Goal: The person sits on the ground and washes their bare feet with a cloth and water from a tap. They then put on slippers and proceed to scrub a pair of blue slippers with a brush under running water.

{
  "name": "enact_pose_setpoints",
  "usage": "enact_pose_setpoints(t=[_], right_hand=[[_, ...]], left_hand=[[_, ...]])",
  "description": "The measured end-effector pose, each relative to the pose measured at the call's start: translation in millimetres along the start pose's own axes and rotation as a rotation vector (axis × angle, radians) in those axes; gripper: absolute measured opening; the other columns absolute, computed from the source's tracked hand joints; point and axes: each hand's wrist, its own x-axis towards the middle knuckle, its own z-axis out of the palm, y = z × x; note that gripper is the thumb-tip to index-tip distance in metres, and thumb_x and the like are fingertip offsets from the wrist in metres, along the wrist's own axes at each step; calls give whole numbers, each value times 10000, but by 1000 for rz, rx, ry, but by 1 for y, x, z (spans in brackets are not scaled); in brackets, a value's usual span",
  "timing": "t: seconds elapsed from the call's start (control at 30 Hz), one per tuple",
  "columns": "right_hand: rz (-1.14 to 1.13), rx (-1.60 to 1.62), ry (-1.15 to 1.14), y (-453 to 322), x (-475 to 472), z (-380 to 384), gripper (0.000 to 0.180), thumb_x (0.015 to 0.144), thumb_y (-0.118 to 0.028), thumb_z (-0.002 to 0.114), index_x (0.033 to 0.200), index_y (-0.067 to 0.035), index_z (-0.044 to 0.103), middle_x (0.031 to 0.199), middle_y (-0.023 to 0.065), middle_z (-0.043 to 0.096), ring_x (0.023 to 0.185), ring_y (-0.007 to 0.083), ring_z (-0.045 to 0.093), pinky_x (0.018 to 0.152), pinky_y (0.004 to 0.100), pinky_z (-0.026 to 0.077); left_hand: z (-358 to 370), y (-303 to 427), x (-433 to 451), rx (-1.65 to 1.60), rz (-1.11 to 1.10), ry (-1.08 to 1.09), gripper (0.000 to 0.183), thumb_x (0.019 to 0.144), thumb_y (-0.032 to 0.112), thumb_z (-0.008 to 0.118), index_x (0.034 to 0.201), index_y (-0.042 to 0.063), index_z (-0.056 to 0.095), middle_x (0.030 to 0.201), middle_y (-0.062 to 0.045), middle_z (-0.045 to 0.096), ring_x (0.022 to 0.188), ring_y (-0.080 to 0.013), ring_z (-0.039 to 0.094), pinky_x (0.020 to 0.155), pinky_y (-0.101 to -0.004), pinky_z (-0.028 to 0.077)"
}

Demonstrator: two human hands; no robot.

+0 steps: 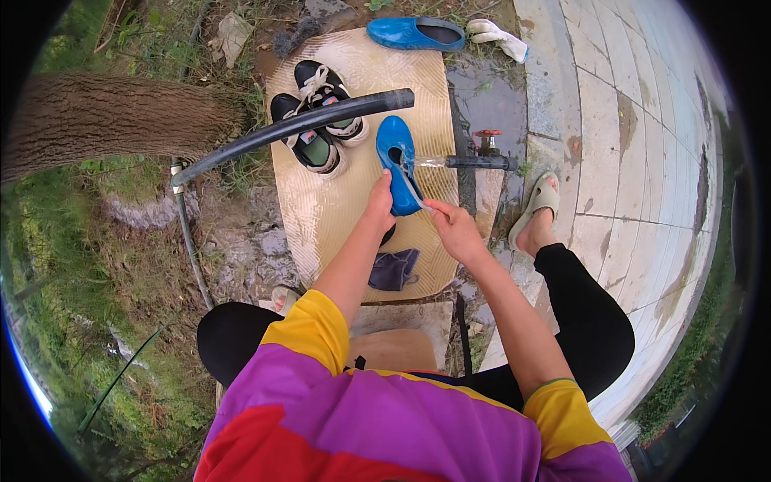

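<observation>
My left hand (pixel 380 202) grips a wet blue slip-on shoe (pixel 396 131) by its side, holding it tilted above a ribbed, yellowish board (pixel 328 235). The fingertips of my right hand (pixel 456 230) pinch a pale edge at the shoe's near end; whether this is the sole or a separate strip, I cannot tell. From the end of a short black pipe (pixel 482 162), a stream of water (pixel 429 161) runs towards the shoe's opening. Another blue shoe (pixel 397 33) lies at the board's far edge. Black lace-up sneakers (pixel 313 150) with white soles stand to the left.
A bent black pipe (pixel 289 131) reaches over the sneakers. A dark cloth (pixel 393 270) lies on the board's near end. Beyond are a red-handled valve (pixel 486 135), a white glove (pixel 499 39) and a dark scrubber (pixel 295 37). A tree trunk (pixel 120 123) stands left; paving (pixel 608 150) spreads right.
</observation>
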Motion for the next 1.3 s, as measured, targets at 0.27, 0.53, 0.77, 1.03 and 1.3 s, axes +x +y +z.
enact_pose_setpoints(t=[0.27,0.53,0.77,1.03,1.3], right_hand=[[-48,-263,167,-31,44,21,289,946,-246,500,1170,-158,660,926,225,668,858,402,642,754,465,513],[-18,-472,232,-10,34,35,284,948,-245,501,1187,-200,647,809,233,660,758,396,653,701,503,514],[-78,-256,129,-3,-2,32,313,960,-257,477,1239,-228,616,822,229,663,761,419,642,697,507,508],[-12,-382,294,-7,56,46,320,974,-268,450,1249,-229,610,890,225,670,806,431,637,726,514,508],[-13,226,-110,21,4,15,343,1001,-165,478,1317,-61,564,749,-32,505,675,57,443,594,243,372]], left_hand=[[7,6,-13,-33,33,-85,457,1044,405,309,1255,50,505,1198,-125,603,1106,-252,588,978,-416,464],[1,-7,-8,1,25,-38,463,1032,418,356,1224,33,529,1177,-117,619,1039,-257,618,958,-408,479],[-32,8,18,210,138,-115,626,1007,468,397,1416,-5,381,1396,-159,476,1245,-275,489,1059,-400,376],[-25,-6,18,172,102,-60,619,1005,461,406,1401,-15,403,1391,-172,477,1258,-278,478,1065,-397,364],[-8,39,6,227,176,7,537,1015,391,420,1377,-7,421,1299,-141,552,1158,-262,555,1018,-386,425]])
